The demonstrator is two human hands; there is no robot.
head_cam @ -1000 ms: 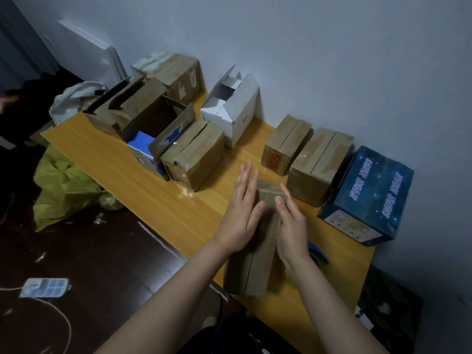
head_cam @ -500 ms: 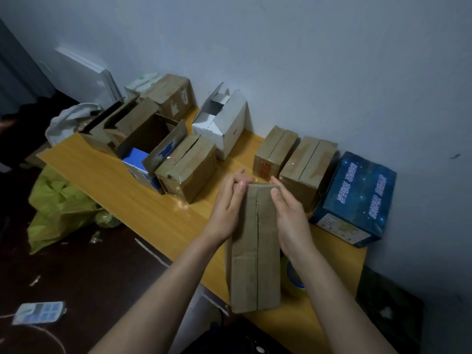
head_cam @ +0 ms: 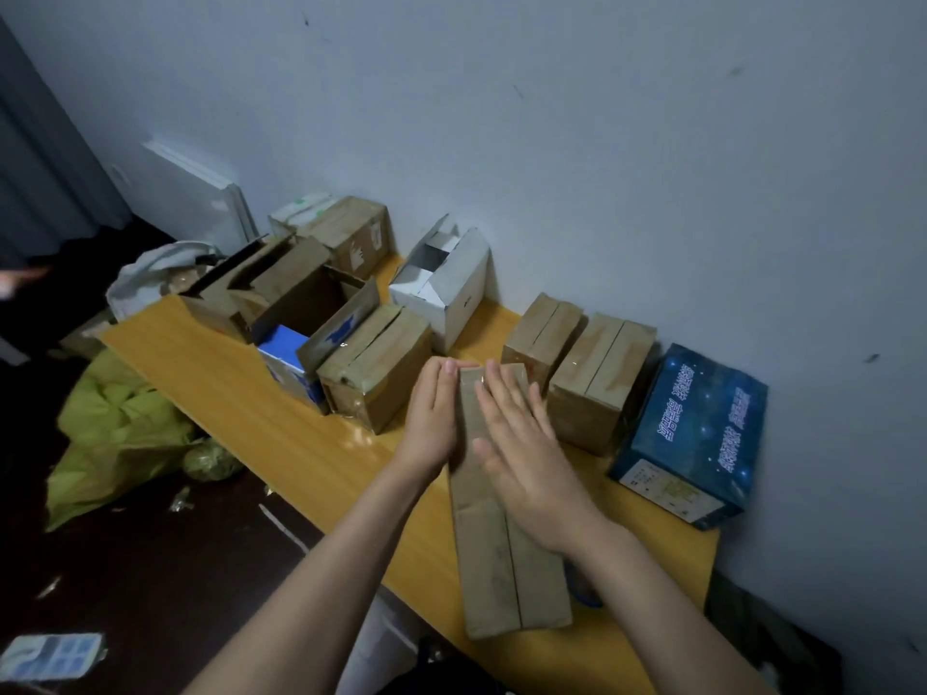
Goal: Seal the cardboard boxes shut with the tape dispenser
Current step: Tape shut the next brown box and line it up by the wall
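A long narrow cardboard box (head_cam: 494, 559) lies on the orange table (head_cam: 261, 408) in front of me, its two top flaps meeting along a centre seam. My left hand (head_cam: 434, 418) presses flat against the box's left side near the far end, fingers straight. Across the top flaps lies my right hand (head_cam: 526, 443), flat with straight fingers. A blue tape dispenser (head_cam: 584, 591) peeks out behind the box's right side, mostly hidden by my right forearm.
Closed cardboard boxes (head_cam: 599, 378) (head_cam: 542, 333) (head_cam: 376, 373) stand beyond my hands. A dark blue printed box (head_cam: 694, 433) is at the right by the wall. Open boxes (head_cam: 301, 298), a white box (head_cam: 446, 283) and a yellow-green bag (head_cam: 115, 433) lie left.
My right hand moved from the box's right edge onto the top flaps and now lies flat on them. My left hand straightened against the box's left side.
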